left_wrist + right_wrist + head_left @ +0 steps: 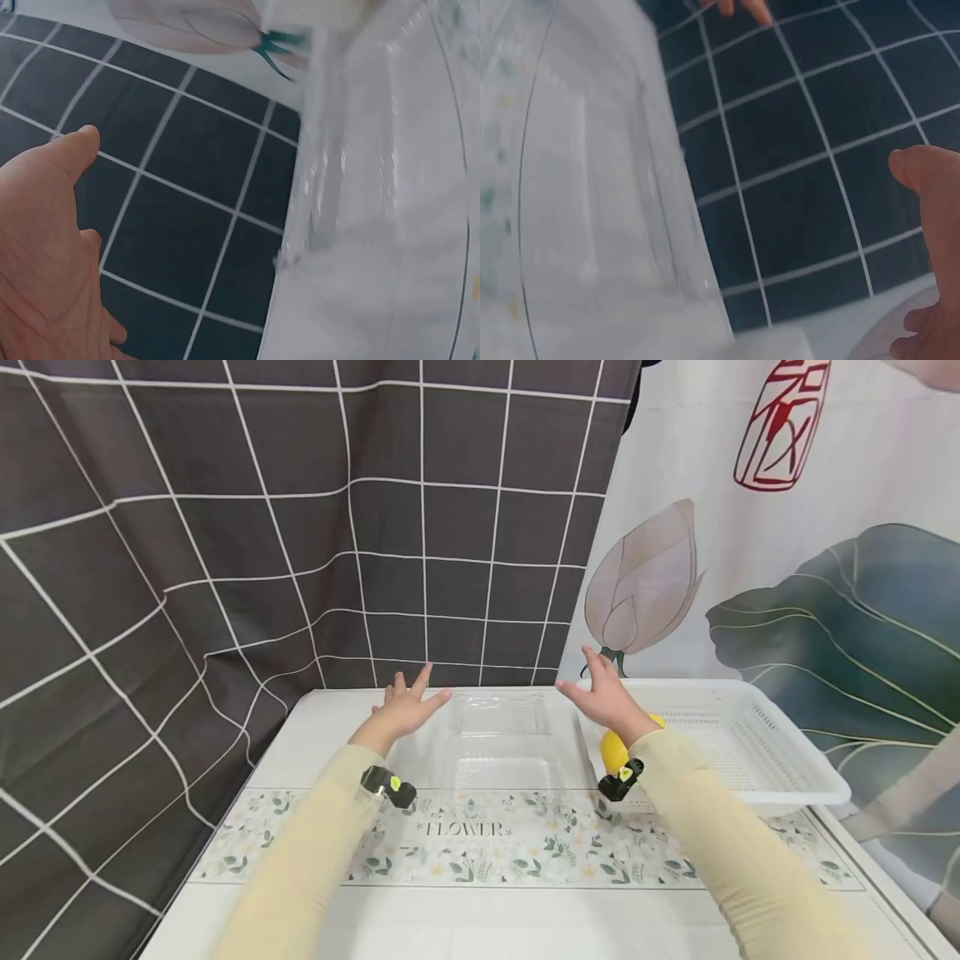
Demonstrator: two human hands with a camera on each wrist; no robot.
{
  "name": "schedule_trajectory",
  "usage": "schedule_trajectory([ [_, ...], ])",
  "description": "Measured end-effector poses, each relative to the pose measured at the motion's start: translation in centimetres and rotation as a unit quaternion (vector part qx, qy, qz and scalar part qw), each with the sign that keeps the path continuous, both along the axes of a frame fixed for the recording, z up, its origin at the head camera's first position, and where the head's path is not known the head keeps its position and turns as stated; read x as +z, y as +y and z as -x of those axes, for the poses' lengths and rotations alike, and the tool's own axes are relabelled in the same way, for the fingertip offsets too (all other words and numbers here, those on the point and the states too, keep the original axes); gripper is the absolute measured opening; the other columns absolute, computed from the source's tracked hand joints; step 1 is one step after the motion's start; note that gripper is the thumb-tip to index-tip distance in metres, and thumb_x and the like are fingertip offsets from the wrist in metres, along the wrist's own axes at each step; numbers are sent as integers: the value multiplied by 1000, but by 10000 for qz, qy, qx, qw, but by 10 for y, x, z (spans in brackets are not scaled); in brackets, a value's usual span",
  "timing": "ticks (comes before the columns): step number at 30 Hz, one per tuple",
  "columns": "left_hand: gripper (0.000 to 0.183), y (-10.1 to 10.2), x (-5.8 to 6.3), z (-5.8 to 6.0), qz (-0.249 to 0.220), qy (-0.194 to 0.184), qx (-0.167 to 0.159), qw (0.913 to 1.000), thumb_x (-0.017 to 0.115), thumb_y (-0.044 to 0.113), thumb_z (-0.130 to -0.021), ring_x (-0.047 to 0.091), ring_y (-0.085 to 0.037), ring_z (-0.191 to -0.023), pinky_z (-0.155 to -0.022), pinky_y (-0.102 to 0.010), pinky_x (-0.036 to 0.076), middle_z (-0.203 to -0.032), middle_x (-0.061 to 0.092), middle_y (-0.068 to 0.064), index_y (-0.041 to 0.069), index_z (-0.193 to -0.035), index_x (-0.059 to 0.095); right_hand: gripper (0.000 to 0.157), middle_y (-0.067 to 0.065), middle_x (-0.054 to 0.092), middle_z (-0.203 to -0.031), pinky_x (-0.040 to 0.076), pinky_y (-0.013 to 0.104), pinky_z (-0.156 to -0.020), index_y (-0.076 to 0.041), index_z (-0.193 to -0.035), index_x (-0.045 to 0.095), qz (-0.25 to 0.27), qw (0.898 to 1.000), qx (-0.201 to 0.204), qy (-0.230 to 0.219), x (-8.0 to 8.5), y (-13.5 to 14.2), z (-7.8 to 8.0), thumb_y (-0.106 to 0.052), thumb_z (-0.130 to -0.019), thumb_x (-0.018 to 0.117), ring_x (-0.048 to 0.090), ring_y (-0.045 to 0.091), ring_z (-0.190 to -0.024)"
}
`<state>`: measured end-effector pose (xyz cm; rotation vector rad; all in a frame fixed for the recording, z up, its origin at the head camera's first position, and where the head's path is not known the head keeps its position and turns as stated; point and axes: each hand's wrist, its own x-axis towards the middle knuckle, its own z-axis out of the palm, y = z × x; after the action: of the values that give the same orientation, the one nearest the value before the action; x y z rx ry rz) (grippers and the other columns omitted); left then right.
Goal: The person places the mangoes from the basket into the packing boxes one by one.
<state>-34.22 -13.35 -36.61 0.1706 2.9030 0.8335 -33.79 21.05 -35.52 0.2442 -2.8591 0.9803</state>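
Observation:
My left hand (402, 710) is held over the back left of the table, fingers spread and holding nothing. Its thumb points toward a clear plastic box (504, 772), whose lid part stands folded back at the rear. On the other side of the box my right hand (604, 700) hovers with fingers apart, near the left end of a white basket (806, 777). Partly hidden behind the right wrist, a yellow object (613, 753) sits in the basket. In the left wrist view the clear box (360, 172) lies to the right of the palm (41, 247).
A white table (450, 918) carries a printed flower strip (525, 852) across its middle. Behind it hangs a dark curtain with a white grid (465, 527). To the right is a white cloth with a lotus print (645, 585).

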Motion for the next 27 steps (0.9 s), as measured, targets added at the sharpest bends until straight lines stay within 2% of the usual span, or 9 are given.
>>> schedule_trajectory([
  [3,83,4,-1,-4,-390,-14,-69,9992,26,78,-79,-7,-45,-134,-95,-74,4,-149,-14,-21,39,-145,-6,88,14,2,-152,21,61,-103,-23,-149,1,380,9993,-34,41,-4,-11,-3,-61,-85,47,11,39,-136],
  [7,83,11,-4,-9,-849,44,-131,9963,25,77,-80,-2,-45,-134,-94,-74,11,-150,-11,-20,37,-146,-5,85,12,5,-153,19,58,-105,-21,-149,2,633,9978,-179,88,-11,-24,-7,-57,-87,47,6,34,-137],
  [12,78,18,-18,-16,-1307,6,15,9914,22,78,-79,3,-39,-136,-96,-71,13,-152,-5,-14,44,-143,-6,80,17,9,-151,21,54,-106,-17,-148,0,1005,9944,-292,121,-20,-38,-15,-42,-91,49,15,36,-136],
  [14,73,21,-24,-20,-1429,99,51,9897,22,76,-82,4,-35,-137,-98,-70,13,-153,-1,-11,46,-143,-5,79,17,10,-151,22,53,-106,-17,-148,-1,1142,9929,-316,100,-25,-43,-19,-39,-91,49,17,36,-135],
  [19,62,30,-37,-29,-1723,350,2,9844,24,65,-89,7,-31,-138,-102,-64,13,-153,7,-7,47,-143,-2,77,18,10,-151,21,52,-107,-17,-148,0,1268,9912,-390,-47,-39,-54,-29,-38,-92,48,17,35,-135],
  [27,58,35,-58,-42,-2141,364,-4,9761,28,56,-93,9,-28,-138,-105,-60,11,-153,9,-3,43,-145,5,78,22,10,-150,17,49,-109,-9,-148,0,1294,9896,-523,-341,-72,-64,-42,-36,-92,47,13,36,-136],
])
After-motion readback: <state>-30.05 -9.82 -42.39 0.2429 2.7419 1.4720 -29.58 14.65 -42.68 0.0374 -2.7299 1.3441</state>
